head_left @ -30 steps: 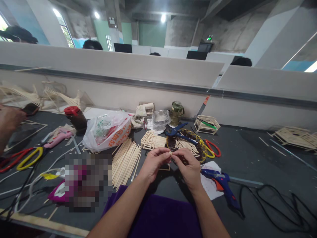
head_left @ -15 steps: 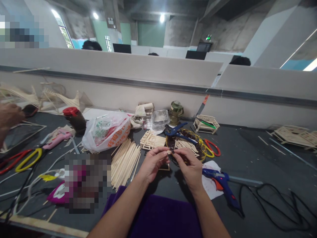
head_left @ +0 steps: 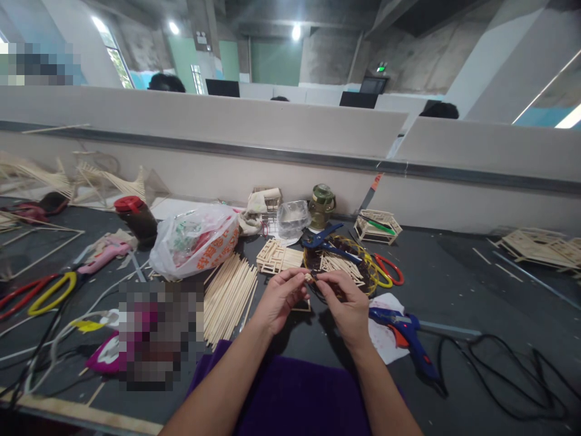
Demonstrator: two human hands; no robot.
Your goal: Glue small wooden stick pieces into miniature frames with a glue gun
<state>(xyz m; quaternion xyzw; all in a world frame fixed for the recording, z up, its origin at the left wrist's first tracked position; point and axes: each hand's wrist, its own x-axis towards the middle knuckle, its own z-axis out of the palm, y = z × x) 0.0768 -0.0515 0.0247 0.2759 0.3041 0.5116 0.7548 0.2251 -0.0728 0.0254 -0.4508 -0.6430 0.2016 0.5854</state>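
Observation:
My left hand (head_left: pixel 285 295) pinches a small pale wooden piece (head_left: pixel 308 277) between thumb and forefinger. Facing it, my right hand (head_left: pixel 344 300) has its thumb and forefinger pressed together right beside that piece; what they grip is too small to make out. Just behind my hands sit a small stick-built frame (head_left: pixel 280 257) and a yellow-rimmed basket (head_left: pixel 372 280) with short cut sticks (head_left: pixel 342 266). Blue cutting pliers (head_left: pixel 324 239) lie across the basket. A bundle of long wooden sticks (head_left: pixel 230 300) lies left of my left hand.
To the right, a blue glue gun (head_left: pixel 411 339) rests on white paper (head_left: pixel 385 351), its black cord trailing rightward. Red-and-yellow scissors (head_left: pixel 391 270) lie beside the basket. On the left are a plastic bag (head_left: pixel 195 239), a red-lidded bottle (head_left: pixel 136 221) and another pair of scissors (head_left: pixel 49 293).
Another person's hand at the far left has gone out of view, and a dark red object shows there. My hands keep nearly the same pose, with only slight finger movement.

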